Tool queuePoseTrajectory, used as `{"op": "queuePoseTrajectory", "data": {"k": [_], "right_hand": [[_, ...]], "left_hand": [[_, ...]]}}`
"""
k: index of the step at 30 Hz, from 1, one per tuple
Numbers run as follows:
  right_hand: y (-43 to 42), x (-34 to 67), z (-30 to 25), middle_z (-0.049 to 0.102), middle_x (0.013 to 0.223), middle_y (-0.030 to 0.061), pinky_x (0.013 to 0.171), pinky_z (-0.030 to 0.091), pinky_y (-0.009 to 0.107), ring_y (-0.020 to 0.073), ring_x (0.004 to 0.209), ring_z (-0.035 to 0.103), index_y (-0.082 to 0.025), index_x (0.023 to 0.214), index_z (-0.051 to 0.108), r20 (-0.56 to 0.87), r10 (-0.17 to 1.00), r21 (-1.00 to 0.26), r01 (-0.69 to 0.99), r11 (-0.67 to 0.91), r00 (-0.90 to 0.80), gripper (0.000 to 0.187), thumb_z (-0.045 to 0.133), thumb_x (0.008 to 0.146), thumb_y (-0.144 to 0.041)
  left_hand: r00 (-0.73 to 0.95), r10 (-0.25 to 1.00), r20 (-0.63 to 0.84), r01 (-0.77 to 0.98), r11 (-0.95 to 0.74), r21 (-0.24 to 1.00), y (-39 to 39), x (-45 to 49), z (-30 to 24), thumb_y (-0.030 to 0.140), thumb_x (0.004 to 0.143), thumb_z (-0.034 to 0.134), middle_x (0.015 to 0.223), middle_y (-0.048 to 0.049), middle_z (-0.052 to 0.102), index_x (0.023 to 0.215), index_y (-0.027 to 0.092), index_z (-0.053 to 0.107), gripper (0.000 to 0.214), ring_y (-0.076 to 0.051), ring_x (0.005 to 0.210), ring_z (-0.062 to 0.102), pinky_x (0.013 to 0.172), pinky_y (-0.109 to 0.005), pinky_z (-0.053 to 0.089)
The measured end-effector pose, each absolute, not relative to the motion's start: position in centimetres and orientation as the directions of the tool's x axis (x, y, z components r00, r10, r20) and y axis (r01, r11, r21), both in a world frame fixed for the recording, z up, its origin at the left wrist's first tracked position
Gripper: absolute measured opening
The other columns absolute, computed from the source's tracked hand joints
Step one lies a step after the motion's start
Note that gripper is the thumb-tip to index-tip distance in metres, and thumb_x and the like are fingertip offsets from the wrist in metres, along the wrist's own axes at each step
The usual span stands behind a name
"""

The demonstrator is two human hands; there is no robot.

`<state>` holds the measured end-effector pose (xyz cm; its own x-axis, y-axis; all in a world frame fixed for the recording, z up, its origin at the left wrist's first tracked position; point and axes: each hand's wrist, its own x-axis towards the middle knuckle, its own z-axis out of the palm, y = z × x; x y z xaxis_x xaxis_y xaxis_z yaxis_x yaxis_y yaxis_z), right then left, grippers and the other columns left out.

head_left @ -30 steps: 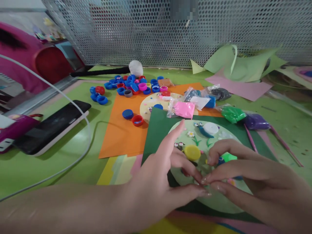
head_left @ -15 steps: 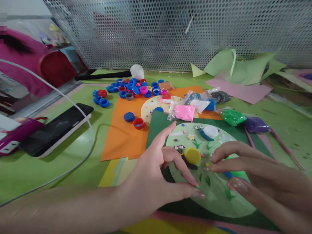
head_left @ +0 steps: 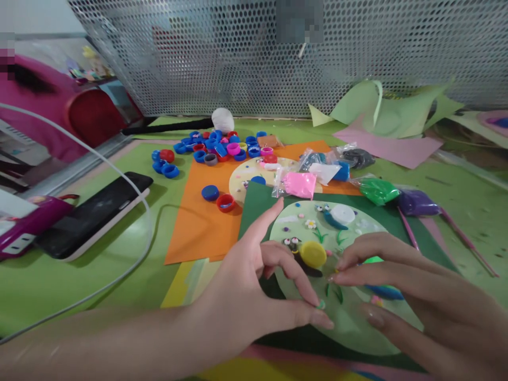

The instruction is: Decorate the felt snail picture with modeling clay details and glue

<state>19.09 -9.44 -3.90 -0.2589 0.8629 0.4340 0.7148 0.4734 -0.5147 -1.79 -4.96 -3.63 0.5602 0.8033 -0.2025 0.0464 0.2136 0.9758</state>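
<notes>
My left hand (head_left: 246,288) pinches a tiny green piece of clay (head_left: 321,304) between thumb and index finger, just above the pale green paper round (head_left: 349,336). Over the round's right side reaches my right hand (head_left: 428,296), thumb apart from its fingers, index and middle fingertips at a small yellow bit (head_left: 337,270). The round lies on a dark green sheet (head_left: 257,211). It carries a dark clay snail with a yellow cap shell (head_left: 313,255), a blue one with a white cap shell (head_left: 343,214), and green grass blades (head_left: 338,294). A third blue body (head_left: 384,292) is partly hidden by my right hand.
Several bottle caps (head_left: 214,145) are heaped at the back, near an orange sheet (head_left: 186,222). Bagged clay in pink (head_left: 300,184), green (head_left: 379,191) and purple (head_left: 418,203) lies beyond the round. A black power bank (head_left: 95,217) and white cable (head_left: 148,238) are left. Mesh (head_left: 238,63) stands behind.
My right hand has shifted slightly left, its fingertips moving down to the yellow bit and its thumb drawing left. The left hand keeps its pinch, almost still.
</notes>
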Motion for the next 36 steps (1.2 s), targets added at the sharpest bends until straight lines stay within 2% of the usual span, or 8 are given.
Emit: {"op": "queuePoseTrajectory", "data": {"k": [4,9,12,18,23,30,36], "right_hand": [[-9.1,18.7,-3.6,0.066,0.087,0.0018,0.064,0.055,0.032,0.0191,0.077,0.066,-0.032,0.092,0.063,0.469,0.814,-0.441,0.707,0.553,-0.344,0.013,0.056,0.081,-0.036],[-8.7,18.1,-2.7,0.068,0.075,0.0021,0.057,0.055,0.028,0.0171,0.068,0.067,-0.028,0.084,0.064,0.502,0.772,-0.375,0.707,0.600,-0.390,0.010,0.057,0.082,-0.035],[-8.6,18.0,-2.5,0.068,0.074,0.0015,0.057,0.054,0.026,0.0159,0.068,0.066,-0.027,0.083,0.064,0.500,0.763,-0.388,0.682,0.620,-0.409,0.009,0.059,0.082,-0.034],[-8.6,18.1,-2.4,0.066,0.074,0.0013,0.058,0.052,0.026,0.0137,0.070,0.063,-0.024,0.082,0.065,0.469,0.733,-0.442,0.587,0.678,-0.493,0.005,0.061,0.083,-0.028],[-8.6,18.4,-2.1,0.067,0.072,-0.0030,0.064,0.050,0.026,0.0107,0.068,0.062,-0.024,0.079,0.065,0.455,0.717,-0.448,0.560,0.697,-0.528,0.002,0.065,0.081,-0.026],[-8.9,18.5,-2.4,0.067,0.071,-0.0069,0.074,0.046,0.027,0.0079,0.066,0.063,-0.026,0.080,0.064,0.445,0.757,-0.535,0.536,0.653,-0.479,0.004,0.065,0.080,-0.022],[-8.9,18.8,-2.6,0.067,0.068,-0.0071,0.071,0.049,0.028,0.0099,0.065,0.063,-0.028,0.076,0.065,0.410,0.777,-0.565,0.535,0.628,-0.478,0.007,0.065,0.077,-0.021]], "left_hand": [[0.588,0.784,-0.199,0.015,0.235,0.972,-5.1,-1.8,-3.7,0.017,0.069,0.078,0.072,0.0055,0.072,0.146,0.027,-0.002,0.111,-0.019,0.092,0.059,0.085,-0.035,0.040],[0.596,0.777,-0.201,-0.013,0.260,0.966,-5.3,-1.7,-3.7,0.011,0.067,0.078,0.070,0.0081,0.071,0.145,0.029,0.003,0.110,-0.016,0.086,0.062,0.084,-0.031,0.041],[0.596,0.771,-0.225,-0.010,0.287,0.958,-5.4,-1.7,-3.7,0.011,0.064,0.080,0.068,0.0088,0.070,0.145,0.029,0.007,0.111,-0.015,0.085,0.062,0.085,-0.032,0.040],[0.599,0.731,-0.326,0.081,0.350,0.933,-5.4,-1.9,-3.7,0.022,0.064,0.083,0.070,0.0059,0.071,0.146,0.031,0.005,0.113,-0.020,0.090,0.061,0.083,-0.035,0.042],[0.599,0.717,-0.357,0.104,0.373,0.922,-5.4,-1.9,-3.6,0.019,0.063,0.082,0.067,0.0063,0.070,0.146,0.029,0.003,0.115,-0.020,0.090,0.060,0.084,-0.035,0.041],[0.633,0.697,-0.338,0.065,0.387,0.920,-5.7,-1.9,-3.9,0.017,0.066,0.081,0.071,0.0054,0.072,0.146,0.027,0.003,0.112,-0.018,0.088,0.061,0.086,-0.036,0.040],[0.653,0.686,-0.320,0.048,0.385,0.922,-5.6,-1.9,-4.1,0.012,0.067,0.079,0.072,0.0065,0.073,0.146,0.029,0.005,0.109,-0.017,0.087,0.061,0.086,-0.035,0.040]]}}
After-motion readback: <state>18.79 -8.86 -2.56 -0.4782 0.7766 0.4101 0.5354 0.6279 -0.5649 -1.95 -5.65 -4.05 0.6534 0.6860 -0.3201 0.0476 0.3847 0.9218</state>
